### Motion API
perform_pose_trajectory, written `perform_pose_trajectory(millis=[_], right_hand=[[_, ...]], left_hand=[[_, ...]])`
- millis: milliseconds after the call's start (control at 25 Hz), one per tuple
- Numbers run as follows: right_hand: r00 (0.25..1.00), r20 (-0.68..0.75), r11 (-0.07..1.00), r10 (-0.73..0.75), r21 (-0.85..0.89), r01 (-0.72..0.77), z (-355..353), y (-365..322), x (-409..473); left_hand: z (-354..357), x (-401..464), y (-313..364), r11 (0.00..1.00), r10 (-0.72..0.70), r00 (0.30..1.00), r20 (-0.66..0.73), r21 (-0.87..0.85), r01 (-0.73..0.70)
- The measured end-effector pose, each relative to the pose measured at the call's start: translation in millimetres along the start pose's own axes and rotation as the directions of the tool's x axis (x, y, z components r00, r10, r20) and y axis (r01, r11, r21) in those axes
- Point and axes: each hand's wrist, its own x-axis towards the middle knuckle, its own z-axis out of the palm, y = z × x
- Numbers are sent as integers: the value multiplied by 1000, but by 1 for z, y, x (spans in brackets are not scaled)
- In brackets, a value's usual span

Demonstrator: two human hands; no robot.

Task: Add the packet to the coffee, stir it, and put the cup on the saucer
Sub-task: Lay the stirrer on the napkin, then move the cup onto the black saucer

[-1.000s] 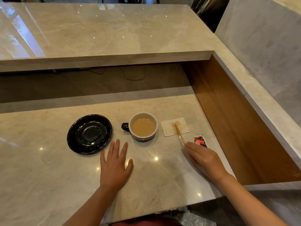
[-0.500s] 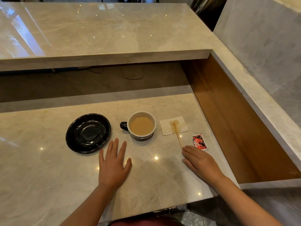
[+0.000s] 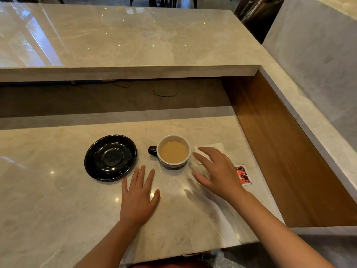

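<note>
Left hand point(image 3: 139, 196): flat on the surface point(image 3: 48, 190), fingers spread, holding nothing.
Right hand point(image 3: 218, 171): raised, fingers loosely spread, empty, between cup point(image 3: 173, 151) and packet point(image 3: 243, 174).

Both forearms are bare to the frame's edge, with no sleeves, rings or watch visible.

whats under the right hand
The right hand hovers open over a white napkin, whose far edge and corners show. It also covers the near edge of the red packet. Anything lying on the napkin is hidden.
</note>
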Motion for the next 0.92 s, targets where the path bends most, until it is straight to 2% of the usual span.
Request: perform_pose_trajectory(millis=[160,400,640,920], right_hand=[[963,258,997,73,-11,-72,1,-30,47],[881,466,995,87,-83,-55,19,-37,84],[821,566,995,75,-100,-22,26,-36,104],[843,534,992,56,-128,15,25,-39,109]], left_hand=[[1,0,0,1000,-6,1000,5,-9,6],[-4,-1,0,1000,-7,1000,24,-10,7],[-14,-5,-14,997,75,996,47,-41,-73],[-14,-11,-24,989,132,991,22,-75,-130]])
